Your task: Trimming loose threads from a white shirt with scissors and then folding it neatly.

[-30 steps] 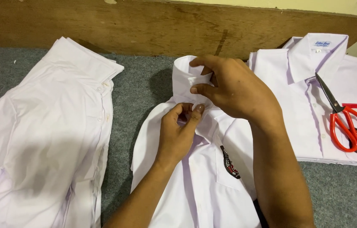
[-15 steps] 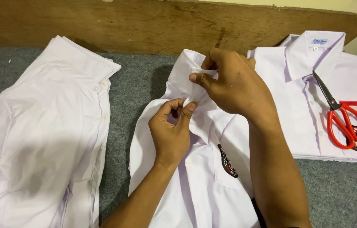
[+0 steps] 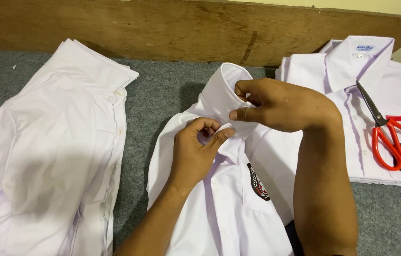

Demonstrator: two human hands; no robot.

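Observation:
A white shirt with a dark chest badge lies face up in the middle of the grey surface. Its collar stands raised. My right hand pinches the collar's front edge from the right. My left hand pinches the shirt's placket just below the collar, fingertips almost touching the right thumb. Both hands are closed on the fabric near the top button, which is hidden by my fingers.
A loose pile of white shirts lies at the left. A folded stack of white shirts sits at the right, with red-handled scissors on top. A wooden board runs along the back of the grey carpeted surface.
My right hand has shifted slightly up and right along the collar, lifting it more upright. My left hand stays pinched at the placket below.

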